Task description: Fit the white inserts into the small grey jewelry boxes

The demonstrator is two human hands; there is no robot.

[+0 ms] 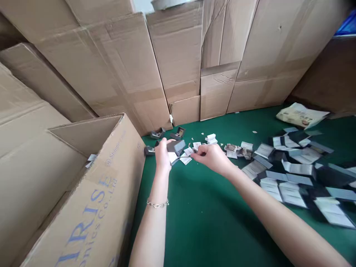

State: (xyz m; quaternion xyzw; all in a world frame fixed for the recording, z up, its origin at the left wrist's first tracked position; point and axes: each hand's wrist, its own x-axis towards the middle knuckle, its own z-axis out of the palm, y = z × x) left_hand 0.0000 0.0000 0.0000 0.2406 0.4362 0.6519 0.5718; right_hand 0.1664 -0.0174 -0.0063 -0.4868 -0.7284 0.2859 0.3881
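My left hand (164, 152) is closed around a small dark grey hinged box (176, 146), whose lid stands up and whose pale inside faces right. My right hand (211, 157) pinches a thin, stick-like tool (184, 157), its tip at the box's opening. The tool's exact kind is too small to make out. Small white folded pads (185, 159) lie just behind and between the hands. Two more open dark boxes, one of them a small box (178, 133), sit beyond my left hand. Another dark box (149, 150) is partly hidden beside my left hand.
A large open cardboard carton (111, 185) stands at the left. Many open grey boxes with white linings (292, 193) spread over the green tabletop (200, 222) at the right. A printed plastic bag (302, 115) lies at the back, before stacked cardboard (178, 59).
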